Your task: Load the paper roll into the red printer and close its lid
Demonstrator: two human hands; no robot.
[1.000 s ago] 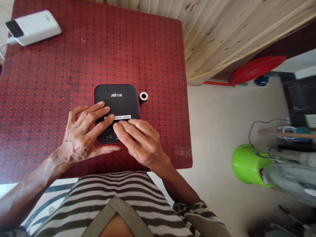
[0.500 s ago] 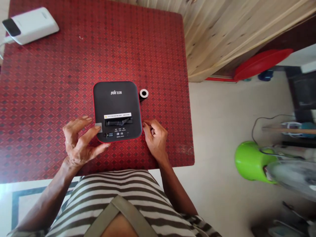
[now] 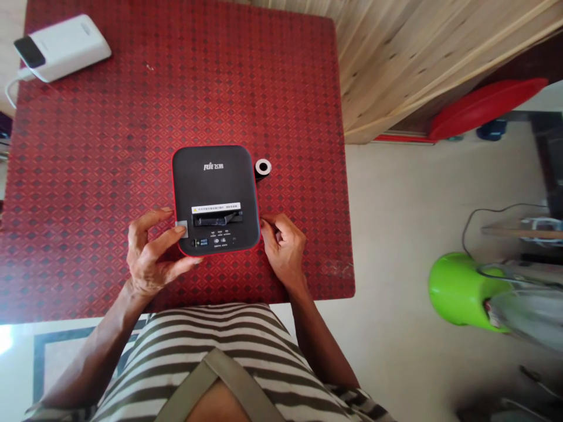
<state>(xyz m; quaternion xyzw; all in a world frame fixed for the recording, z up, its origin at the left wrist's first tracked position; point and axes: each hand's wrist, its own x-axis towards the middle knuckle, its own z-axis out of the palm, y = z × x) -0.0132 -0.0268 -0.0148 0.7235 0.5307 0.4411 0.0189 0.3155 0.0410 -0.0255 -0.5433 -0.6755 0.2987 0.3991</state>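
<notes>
A black printer (image 3: pixel 214 186) with a red rim and a dark slot lies on the red patterned table, in front of my body. My left hand (image 3: pixel 152 252) is at its front left corner with fingers spread. The index fingertip rests on a small grey tab (image 3: pixel 182 229) at the printer's left edge, and the thumb reaches the front edge. At the right edge is my right hand (image 3: pixel 284 246), its thumb and index finger pressed together against the side; what lies between them is hidden. A small roll (image 3: pixel 263 167) with a white ring-shaped end stands close to the printer's right side.
A white power bank (image 3: pixel 70 48) with a cable lies at the table's far left corner. Wooden panelling (image 3: pixel 396 53) borders the back right. Right of the table (image 3: pixel 246 82), on the floor, are a green stool (image 3: pixel 453 287), a fan and a dark cable.
The whole view has shifted slightly, so everything sits a little further right. My left index finger stays on the grey tab, and my right hand keeps its pinch at the printer's right edge.
</notes>
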